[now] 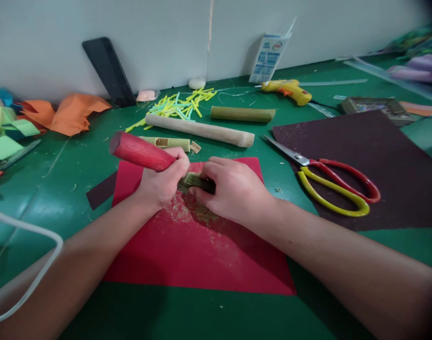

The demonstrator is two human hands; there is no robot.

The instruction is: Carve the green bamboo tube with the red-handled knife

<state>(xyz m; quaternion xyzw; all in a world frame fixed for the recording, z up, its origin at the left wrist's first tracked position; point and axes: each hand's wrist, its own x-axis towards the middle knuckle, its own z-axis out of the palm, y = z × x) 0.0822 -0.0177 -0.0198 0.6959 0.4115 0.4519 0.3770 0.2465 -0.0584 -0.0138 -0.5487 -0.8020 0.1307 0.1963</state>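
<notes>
My left hand [162, 177] is closed around a tool with a thick red wooden handle [141, 151], whose working end is hidden by my fingers. The handle slants up to the left. My right hand [233, 189] grips a short piece of green bamboo [194, 181] and presses it down over a red sheet [202, 255]. Both hands meet at the bamboo, close together. Pale shavings and dust [177, 208] lie on the sheet beneath them. Just behind my left hand is a cut bamboo tube [177, 144] with an opening in its side.
A pale wooden stick [202, 129], a green bamboo tube [242, 114] and yellow-green straw pieces [169, 108] lie behind. Scissors [329, 179] rest partly on a dark sheet [403, 179]. A yellow glue gun [287, 90], a phone [109, 71] and orange paper [74, 113] are near the wall.
</notes>
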